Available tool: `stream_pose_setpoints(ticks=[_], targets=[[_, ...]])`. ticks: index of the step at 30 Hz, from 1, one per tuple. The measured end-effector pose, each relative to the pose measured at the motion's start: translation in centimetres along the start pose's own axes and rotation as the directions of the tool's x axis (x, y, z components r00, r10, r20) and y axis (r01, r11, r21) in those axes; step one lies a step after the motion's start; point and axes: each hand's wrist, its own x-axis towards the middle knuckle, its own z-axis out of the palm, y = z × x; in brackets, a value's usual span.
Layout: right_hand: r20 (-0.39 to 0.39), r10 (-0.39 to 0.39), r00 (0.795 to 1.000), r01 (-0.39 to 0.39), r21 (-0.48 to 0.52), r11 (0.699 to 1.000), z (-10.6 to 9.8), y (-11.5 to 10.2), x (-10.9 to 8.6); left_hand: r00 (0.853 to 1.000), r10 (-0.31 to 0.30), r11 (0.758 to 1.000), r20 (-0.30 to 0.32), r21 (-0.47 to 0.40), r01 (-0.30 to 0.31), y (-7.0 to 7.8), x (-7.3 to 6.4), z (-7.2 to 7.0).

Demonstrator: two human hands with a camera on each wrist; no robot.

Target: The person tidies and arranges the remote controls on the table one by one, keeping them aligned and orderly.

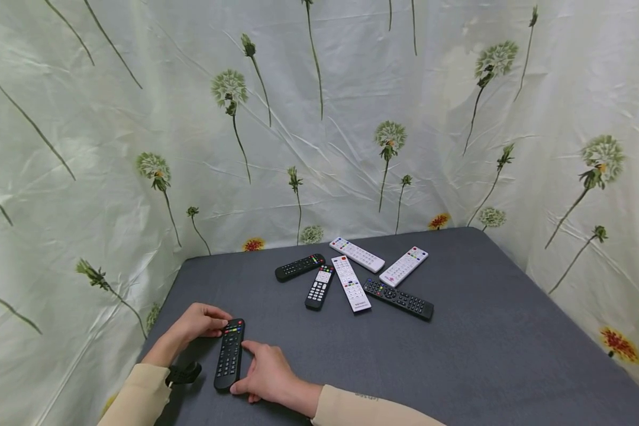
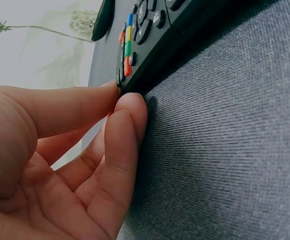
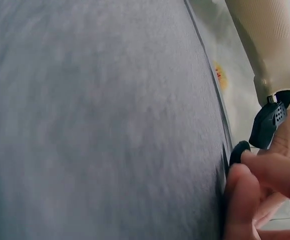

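A black remote control (image 1: 229, 355) with red, green, yellow and blue buttons lies lengthwise between both hands, buttons up, at the table's near left. My left hand (image 1: 199, 322) pinches its far left corner; up close in the left wrist view, thumb and fingertips of the left hand (image 2: 84, 165) meet at that corner. My right hand (image 1: 270, 373) holds it from the right, thumb at the near end and index finger along the side. In the right wrist view, the fingers of the right hand (image 3: 250, 195) grip the remote's dark rounded end (image 3: 240, 152).
Further back on the grey table (image 1: 484, 331) lie a black remote (image 1: 300, 267), a black one with white keys (image 1: 319, 287), white remotes (image 1: 351, 284) and a long black remote (image 1: 399, 299). A flowered curtain (image 1: 341, 118) hangs behind. A black device (image 1: 183, 374) sits on the left wrist.
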Motion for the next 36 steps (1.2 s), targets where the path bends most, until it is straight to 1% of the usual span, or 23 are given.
stream_pose_setpoints(ticks=[3, 6, 8, 10, 13, 16, 21, 24, 27, 28, 32, 36], targets=[[0.075, -0.009, 0.997, 0.006, 0.048, 0.999, -0.9, -0.2, -0.1, 1.0, -0.021, 1.0, -0.009, 0.015, 0.021, 0.4, 0.0, -0.2], [0.163, -0.022, 0.986, 0.003, 0.12, 0.993, -2.4, -0.6, 0.3, 0.998, -0.048, 0.998, -0.048, 0.032, 0.05, 1.0, 0.2, -0.6], [0.188, -0.042, 0.981, 0.014, 0.147, 0.989, -3.7, -1.0, 0.8, 0.996, -0.045, 0.998, -0.079, 0.039, 0.048, 1.6, 0.5, -0.8], [0.186, -0.064, 0.98, 0.035, 0.157, 0.987, -5.2, -1.5, 1.4, 0.994, -0.037, 0.999, -0.107, 0.032, 0.04, 2.2, 1.0, -0.9], [0.139, -0.098, 0.985, 0.079, 0.135, 0.988, -7.5, -2.1, 2.4, 0.992, -0.009, 1.0, -0.125, 0.026, 0.012, 3.2, 1.7, -0.8], [0.096, -0.101, 0.99, 0.091, 0.108, 0.99, -10.0, -2.4, 3.4, 0.991, 0.02, 1.0, -0.134, 0.008, -0.019, 4.3, 2.6, -0.2], [0.021, -0.052, 0.998, 0.049, 0.12, 0.992, -14.0, -2.3, 5.3, 0.989, 0.057, 0.996, -0.137, -0.054, -0.065, 6.4, 4.3, 1.0], [-0.043, -0.016, 0.999, 0.021, 0.127, 0.992, -16.1, -2.0, 6.8, 0.99, 0.041, 0.994, -0.132, -0.1, -0.054, 7.3, 5.5, 1.7], [-0.111, 0.023, 0.994, -0.009, 0.124, 0.992, -18.3, -1.7, 8.2, 0.991, 0.016, 0.99, -0.13, -0.14, -0.034, 8.2, 6.9, 2.4], [-0.133, 0.035, 0.99, -0.019, 0.116, 0.993, -19.1, -1.6, 8.7, 0.99, 0.003, 0.988, -0.138, -0.153, -0.024, 8.4, 7.4, 2.7], [-0.198, 0.1, 0.975, -0.081, 0.103, 0.991, -21.4, -1.2, 10.1, 0.99, -0.03, 0.985, -0.136, -0.171, 0.006, 9.2, 9.3, 3.8], [-0.261, 0.155, 0.953, -0.135, 0.091, 0.987, -22.5, -0.5, 11.0, 0.992, -0.047, 0.988, -0.117, -0.154, 0.029, 9.4, 10.9, 5.0]])
